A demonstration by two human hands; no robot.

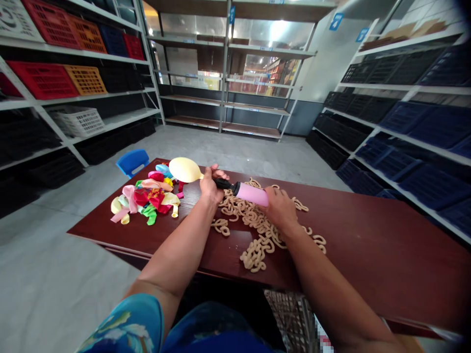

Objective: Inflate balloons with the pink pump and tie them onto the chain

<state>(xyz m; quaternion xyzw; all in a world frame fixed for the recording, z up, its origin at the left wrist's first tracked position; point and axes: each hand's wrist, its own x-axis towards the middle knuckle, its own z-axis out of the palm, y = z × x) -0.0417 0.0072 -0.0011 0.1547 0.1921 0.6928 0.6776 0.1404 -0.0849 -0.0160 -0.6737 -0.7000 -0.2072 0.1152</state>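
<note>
A pink hand pump with a black nozzle lies level above the table, between my hands. My right hand is wrapped round its far right end. At the nozzle, my left hand pinches the neck of a pale yellow balloon, which is partly inflated and points left. Uninflated balloons in many colours are heaped on the left of the table. Beige curled pieces are spread over its middle, below the pump.
The dark red table reaches far to the right. A blue chair stands behind its left end. Shelves with crates line both sides, and a metal rack stands at the back. A woven basket is below the front edge.
</note>
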